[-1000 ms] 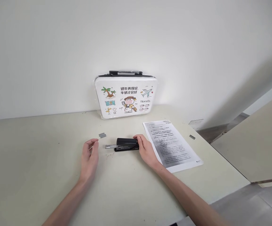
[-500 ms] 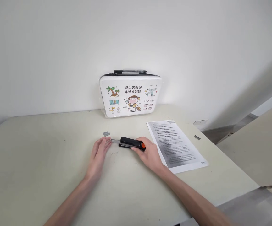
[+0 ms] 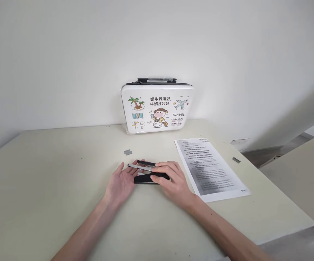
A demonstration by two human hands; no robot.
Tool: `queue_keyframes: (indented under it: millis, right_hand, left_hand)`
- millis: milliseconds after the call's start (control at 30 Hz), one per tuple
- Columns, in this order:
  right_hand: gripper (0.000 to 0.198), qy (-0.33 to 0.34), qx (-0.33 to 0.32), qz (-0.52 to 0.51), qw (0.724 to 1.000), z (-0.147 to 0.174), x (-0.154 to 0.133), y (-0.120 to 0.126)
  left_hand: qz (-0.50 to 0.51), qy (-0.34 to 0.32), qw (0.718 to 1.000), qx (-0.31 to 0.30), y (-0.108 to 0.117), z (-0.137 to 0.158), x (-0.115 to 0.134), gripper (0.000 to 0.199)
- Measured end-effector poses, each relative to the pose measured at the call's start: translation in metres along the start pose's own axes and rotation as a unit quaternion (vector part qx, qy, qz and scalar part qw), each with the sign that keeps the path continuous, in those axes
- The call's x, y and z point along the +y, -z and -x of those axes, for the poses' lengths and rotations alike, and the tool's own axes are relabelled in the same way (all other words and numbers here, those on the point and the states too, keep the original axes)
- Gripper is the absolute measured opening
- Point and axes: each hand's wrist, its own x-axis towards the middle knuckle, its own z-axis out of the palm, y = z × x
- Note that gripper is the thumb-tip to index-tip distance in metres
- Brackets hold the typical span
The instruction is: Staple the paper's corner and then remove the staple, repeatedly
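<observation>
My right hand [image 3: 174, 183] grips a black stapler [image 3: 146, 178] at its rear end, fingers on top and thumb on the near side. The stapler's arms are spread apart. Its silvery staple magazine [image 3: 142, 167] sticks out between them towards the left. My left hand [image 3: 121, 185] lies palm up at the stapler's front end, open, thumb apart and fingers stretched out. Those fingers are partly hidden behind the stapler, and I cannot tell how firmly they touch it. Just beyond the left hand, a few grey staple strips [image 3: 127, 152] lie on the table.
A printed sheet of paper [image 3: 208, 168] lies to the right of my right hand. Another staple strip [image 3: 236, 160] is near the table's right edge. Against the wall stands a white case [image 3: 157, 108] with cartoon pictures and a black handle. The pale table [image 3: 50, 188] extends left.
The right hand has rolled the stapler over, and its arms now spread apart. My left hand has gone from fingertips at the metal magazine to palm up with fingers behind the stapler.
</observation>
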Motion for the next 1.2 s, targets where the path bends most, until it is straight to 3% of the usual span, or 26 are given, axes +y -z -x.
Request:
queue_keyframes:
  millis: [67,200,333,500,733,800,867,1000,1200]
  right_hand:
    - [0.025,0.011,-0.003,0.017,1.0,0.001,0.0,-0.001]
    - [0.025,0.041,0.051,0.015,0.998,-0.001,0.0,0.0]
    - [0.035,0.023,0.078,0.01,0.997,-0.007,-0.002,0.006]
    - [0.046,-0.021,0.093,0.005,0.995,-0.008,-0.001,0.01]
    - [0.04,-0.117,0.062,-0.026,0.991,-0.003,0.007,0.004]
    - [0.033,-0.16,0.048,-0.049,0.985,-0.003,0.007,0.003]
    - [0.022,-0.213,0.043,-0.086,0.972,-0.004,0.006,0.004]
    - [0.01,-0.293,0.045,-0.154,0.943,-0.007,0.001,0.007]
    - [0.015,-0.322,0.036,-0.172,0.93,-0.007,0.0,0.006]
  left_hand:
    - [0.029,0.014,0.999,-0.006,0.001,0.0,0.0,0.046]
    - [0.124,0.043,0.991,-0.014,0.001,0.001,0.003,0.038]
    - [0.177,0.014,0.983,0.039,-0.006,0.002,0.008,0.029]
    - [0.159,-0.034,0.979,0.121,-0.005,-0.001,0.013,0.018]
    - [0.116,-0.029,0.989,0.085,0.004,-0.002,0.014,0.004]
    - [0.068,-0.054,0.991,0.104,0.001,0.001,0.013,0.007]
    - [-0.041,-0.103,0.984,0.137,-0.002,0.006,0.012,0.021]
    - [-0.29,-0.153,0.928,0.179,-0.003,0.013,0.01,0.052]
    - [-0.41,-0.179,0.888,0.106,-0.008,0.018,0.004,0.058]
